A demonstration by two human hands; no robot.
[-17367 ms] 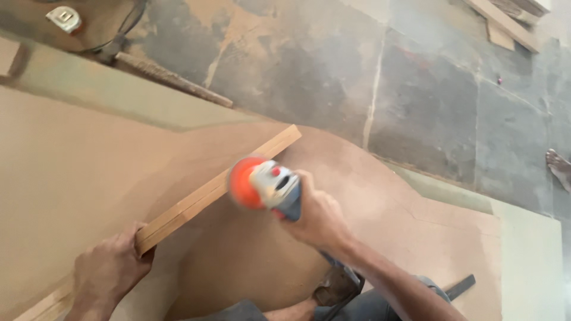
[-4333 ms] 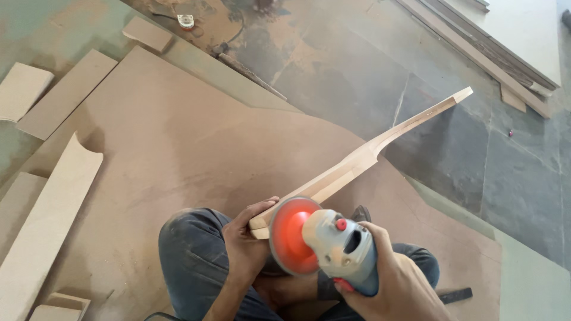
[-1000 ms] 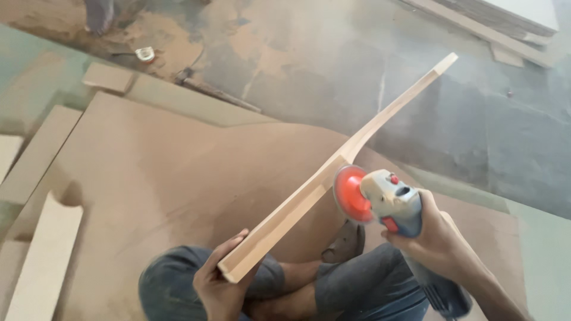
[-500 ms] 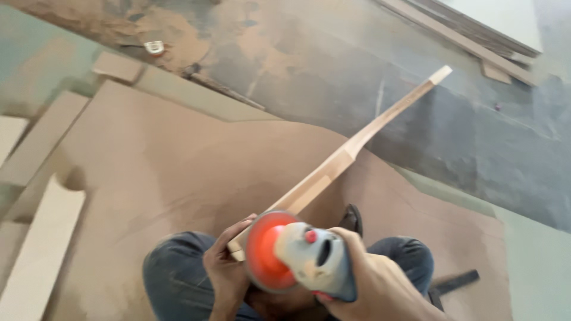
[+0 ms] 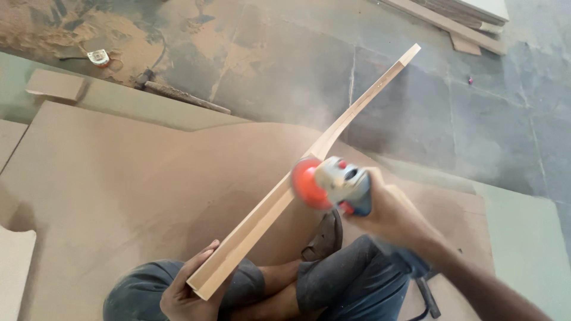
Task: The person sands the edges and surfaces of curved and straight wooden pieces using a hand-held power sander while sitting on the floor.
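Observation:
A long pale wooden piece [image 5: 279, 196], thick at the near end and narrowing to a thin far end, slants up from my lap toward the upper right. My left hand [image 5: 184, 285] grips its near end from below. My right hand [image 5: 389, 211] holds a grey and blue angle grinder [image 5: 342, 181]. Its orange sanding disc [image 5: 306, 184] presses against the right side of the wood, just below where it narrows. I sit on a large brown fibreboard sheet [image 5: 131, 178] with my legs folded.
A stone floor dusted with sawdust lies beyond the sheet. A tape measure [image 5: 98, 57] and a wooden offcut [image 5: 56, 86] sit at the upper left. Wooden strips [image 5: 446, 24] lie at the top right. A dark shoe [image 5: 324, 238] is by my knee.
The grinder has moved from the near end of the wood up to the spot below the narrowing. The wooden piece tilted up slightly and the view shifted.

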